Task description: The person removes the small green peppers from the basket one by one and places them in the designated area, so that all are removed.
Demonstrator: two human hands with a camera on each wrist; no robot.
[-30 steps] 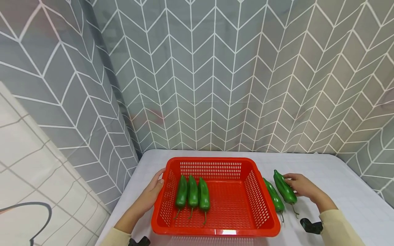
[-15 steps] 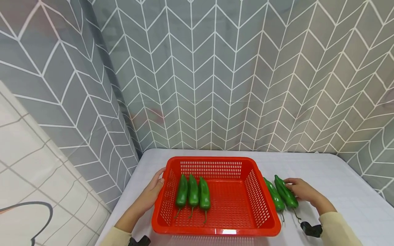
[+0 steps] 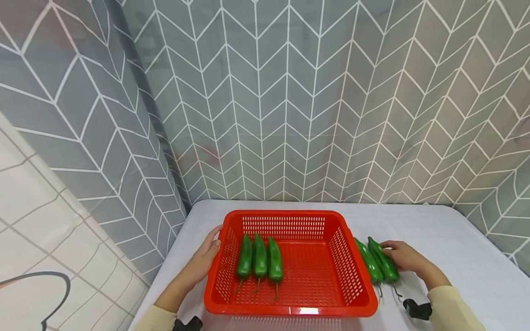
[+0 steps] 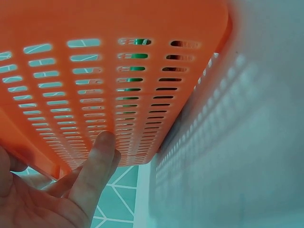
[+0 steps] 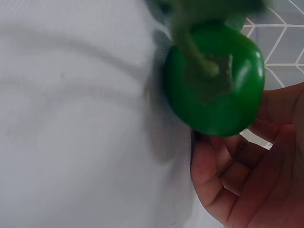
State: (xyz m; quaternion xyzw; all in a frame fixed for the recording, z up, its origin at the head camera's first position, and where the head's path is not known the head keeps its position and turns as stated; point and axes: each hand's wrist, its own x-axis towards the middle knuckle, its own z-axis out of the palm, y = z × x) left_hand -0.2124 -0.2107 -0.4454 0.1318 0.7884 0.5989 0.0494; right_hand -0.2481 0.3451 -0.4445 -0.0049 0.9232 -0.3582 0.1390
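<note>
While R hand grips grn pepper, L hand loosely spread, touching red bskt

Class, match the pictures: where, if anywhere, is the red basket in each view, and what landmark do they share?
Head: basket, low, near the centre.
Left wrist: its outer wall, looking orange, fills the upper left.
Right wrist: not in it.
Shared landmark: the white-lined backdrop, behind the basket in head, at the bottom in left wrist, upper right in right wrist.

Pale cream sleeves, small black wrist cameras
</note>
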